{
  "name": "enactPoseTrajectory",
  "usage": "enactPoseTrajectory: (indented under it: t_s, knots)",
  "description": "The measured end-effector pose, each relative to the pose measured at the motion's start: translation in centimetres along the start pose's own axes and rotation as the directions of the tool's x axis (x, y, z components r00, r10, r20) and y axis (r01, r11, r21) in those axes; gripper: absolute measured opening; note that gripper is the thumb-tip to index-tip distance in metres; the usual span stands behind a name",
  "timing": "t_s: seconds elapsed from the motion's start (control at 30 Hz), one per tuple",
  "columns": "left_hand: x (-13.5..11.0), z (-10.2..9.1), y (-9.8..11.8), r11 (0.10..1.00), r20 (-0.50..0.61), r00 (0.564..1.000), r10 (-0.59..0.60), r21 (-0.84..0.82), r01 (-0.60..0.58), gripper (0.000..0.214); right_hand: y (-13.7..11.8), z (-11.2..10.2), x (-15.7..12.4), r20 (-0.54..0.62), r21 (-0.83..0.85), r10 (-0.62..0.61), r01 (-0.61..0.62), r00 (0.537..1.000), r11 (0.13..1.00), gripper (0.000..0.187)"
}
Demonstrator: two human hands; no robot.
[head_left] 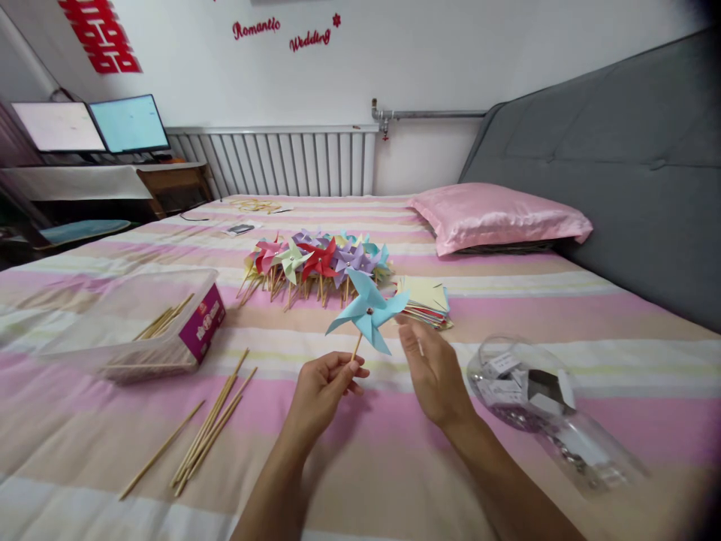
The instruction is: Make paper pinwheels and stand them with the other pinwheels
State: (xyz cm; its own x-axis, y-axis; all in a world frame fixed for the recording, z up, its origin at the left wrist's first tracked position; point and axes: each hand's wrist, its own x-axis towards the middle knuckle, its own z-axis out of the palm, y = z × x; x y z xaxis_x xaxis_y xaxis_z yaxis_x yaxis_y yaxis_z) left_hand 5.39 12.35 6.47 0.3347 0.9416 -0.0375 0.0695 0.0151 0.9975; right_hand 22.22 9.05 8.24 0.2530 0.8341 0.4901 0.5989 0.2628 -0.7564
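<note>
My left hand (325,385) is closed round the thin wooden stick of a light blue paper pinwheel (367,310), held upright above the striped bedspread. My right hand (431,366) is raised just right of it, fingers apart, with a fingertip near one blue blade. Nothing is in the right hand. Behind the pinwheel lies a pile of finished pinwheels (316,263) in red, purple, green and blue. A stack of folded coloured paper squares (428,302) sits right of the pile.
Loose wooden sticks (209,428) lie at the left front. A clear box (140,323) with more sticks stands at the left. A clear plastic jar (541,402) lies on its side at the right. A pink pillow (496,214) and grey headboard are behind.
</note>
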Motion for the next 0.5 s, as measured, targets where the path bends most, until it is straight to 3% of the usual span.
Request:
enactPoseTrajectory:
  t_s: [0.07,0.17,0.27,0.37,0.5]
  knots:
    - [0.0,0.1,0.0,1.0,0.009,1.0,-0.004,0.016,0.004,0.031,0.2,-0.4,0.2,-0.14,0.024,0.051,-0.048,0.989,0.999,0.047]
    - [0.0,0.2,-0.1,0.999,0.041,0.999,-0.002,0.048,0.0,0.032,0.4,-1.0,0.5,-0.234,-0.04,-0.02,0.01,0.972,0.999,0.051]
    - [0.1,0.2,-0.3,0.998,0.081,0.997,0.011,0.064,-0.017,0.033,0.5,-1.3,0.7,-0.203,-0.168,-0.112,0.078,0.973,0.983,0.045]
    - [0.1,0.2,-0.4,0.998,0.089,0.996,0.026,0.056,-0.031,0.033,0.7,-1.2,0.7,-0.165,-0.257,-0.123,0.078,0.979,0.963,0.041]
    - [0.1,0.2,-0.4,0.999,0.069,0.997,0.028,0.03,-0.03,0.033,0.3,-0.7,0.4,-0.09,-0.248,-0.137,0.111,0.986,0.962,0.041]
